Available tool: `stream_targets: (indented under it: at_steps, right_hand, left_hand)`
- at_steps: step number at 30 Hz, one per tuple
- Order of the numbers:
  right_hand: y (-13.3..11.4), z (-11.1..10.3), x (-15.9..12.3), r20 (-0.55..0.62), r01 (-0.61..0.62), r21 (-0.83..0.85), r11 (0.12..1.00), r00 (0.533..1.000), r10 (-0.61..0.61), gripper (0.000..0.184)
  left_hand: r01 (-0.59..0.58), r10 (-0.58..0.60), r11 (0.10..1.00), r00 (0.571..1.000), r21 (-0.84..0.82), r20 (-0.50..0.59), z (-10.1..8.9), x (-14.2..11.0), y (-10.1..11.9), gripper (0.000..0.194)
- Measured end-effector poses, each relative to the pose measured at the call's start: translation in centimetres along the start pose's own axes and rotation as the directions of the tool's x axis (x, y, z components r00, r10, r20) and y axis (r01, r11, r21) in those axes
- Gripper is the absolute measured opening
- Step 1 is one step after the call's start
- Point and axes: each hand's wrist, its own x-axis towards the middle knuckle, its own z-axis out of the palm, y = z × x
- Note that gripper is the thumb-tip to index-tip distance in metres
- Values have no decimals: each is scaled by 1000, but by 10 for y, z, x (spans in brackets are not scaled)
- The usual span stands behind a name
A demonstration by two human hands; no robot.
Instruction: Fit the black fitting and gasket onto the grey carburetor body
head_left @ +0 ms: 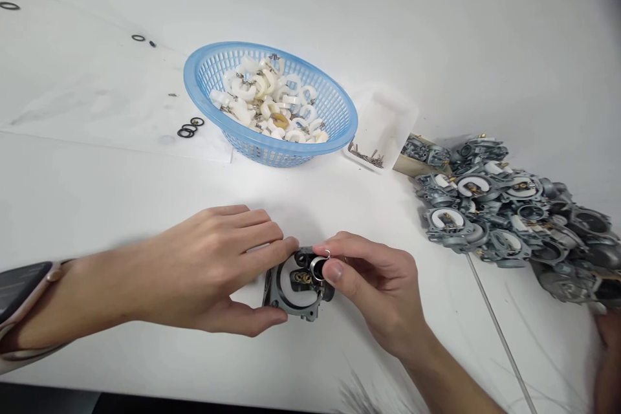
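A grey metal carburetor body (291, 288) lies on the white table near the front edge. My left hand (213, 265) grips it from the left, thumb below and fingers over its top edge. My right hand (373, 288) comes in from the right and pinches a small white float piece with a thin wire pin (321, 265) against the body's open face. A brass fitting shows inside the body's cavity.
A blue plastic basket (339, 136) of white float pieces stands behind. Beside it, a white tray (388, 119) holds small metal pins. A pile of grey carburetor bodies (509, 220) lies at the right. Black O-rings (189, 129) lie at the left. Another person's hand (609, 362) shows at the right edge.
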Motion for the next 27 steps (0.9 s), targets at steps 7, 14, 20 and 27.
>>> stream_targets:
  at_steps: [7,14,20,27]
  right_hand:
    - [1,-1,0,4,4,-29,1000,1000,-4,20]
    - [2,-1,0,26,31,-43,999,999,-30,21]
    - [3,-2,0,35,57,-44,997,998,-55,24]
    - [6,0,2,27,90,-17,996,996,-90,25]
  left_hand:
    - [4,-4,1000,1000,-11,0,0,0,0,36]
    - [-3,3,1000,1000,-6,5,-1,1,0,35]
    - [-18,18,1000,1000,4,-8,-2,2,1,36]
    - [-14,14,1000,1000,-7,19,-4,3,0,35]
